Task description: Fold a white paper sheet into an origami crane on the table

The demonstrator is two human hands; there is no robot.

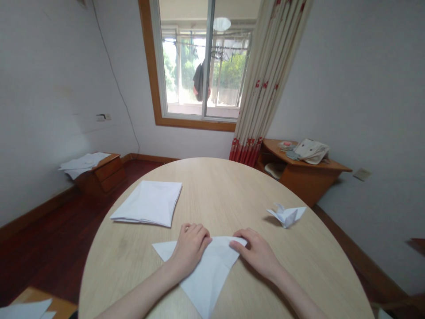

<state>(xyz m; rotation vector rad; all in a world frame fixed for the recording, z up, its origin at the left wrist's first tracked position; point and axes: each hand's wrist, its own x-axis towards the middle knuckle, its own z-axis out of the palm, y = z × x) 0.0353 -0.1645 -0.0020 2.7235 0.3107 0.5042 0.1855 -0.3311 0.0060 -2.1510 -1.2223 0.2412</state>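
A white sheet of paper point(212, 270), folded into a triangle, lies on the round table with its long edge away from me and one point towards me. Across the left part of that far edge rests my left hand point(192, 248), its fingers curled and closed on the paper, covering some of the fold. My right hand point(254, 250) pinches the triangle's right corner, thumb on top and the other fingers at the far edge. Further off to the right stands a folded paper crane point(286, 215), touched by neither hand.
A stack of white paper sheets point(149, 203) lies on the table's left side. Beyond the round wooden table point(219, 177) are a low cabinet point(109, 170) with papers, a corner desk point(308, 170) holding a bag point(312, 150), a curtain point(265, 79) and a window.
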